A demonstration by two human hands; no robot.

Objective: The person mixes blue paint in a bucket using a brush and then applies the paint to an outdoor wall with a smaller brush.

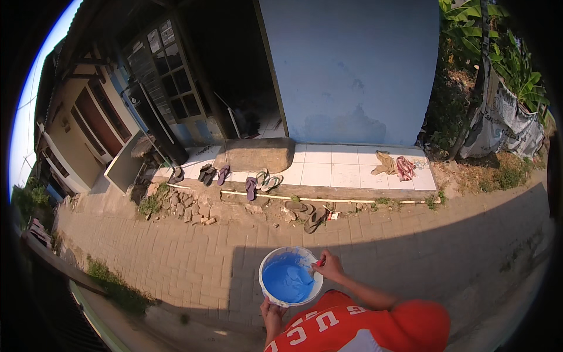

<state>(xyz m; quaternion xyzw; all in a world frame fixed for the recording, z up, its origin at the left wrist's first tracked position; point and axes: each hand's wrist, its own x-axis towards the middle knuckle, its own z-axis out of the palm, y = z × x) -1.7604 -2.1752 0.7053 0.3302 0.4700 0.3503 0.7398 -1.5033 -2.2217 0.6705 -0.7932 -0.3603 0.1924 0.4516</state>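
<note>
A white bucket [284, 281] of light blue paint sits low in the middle of the view, in front of my red shirt. My left hand [271, 311] grips its lower left side, fingers partly hidden by the bucket. My right hand [328, 265] is closed on a red-handled tool [319, 263] at the bucket's right rim; the tool's lower end dips into the paint, and its exact shape is hard to make out.
Across the paved lane [176, 258] runs a tiled ledge [349, 173] with sandals [251, 186], cloths [404, 168] and a worn mat [252, 154]. Rubble [187, 205] lies below it. Behind stand a blue wall [346, 70], a dark doorway [234, 64] and plants [516, 70].
</note>
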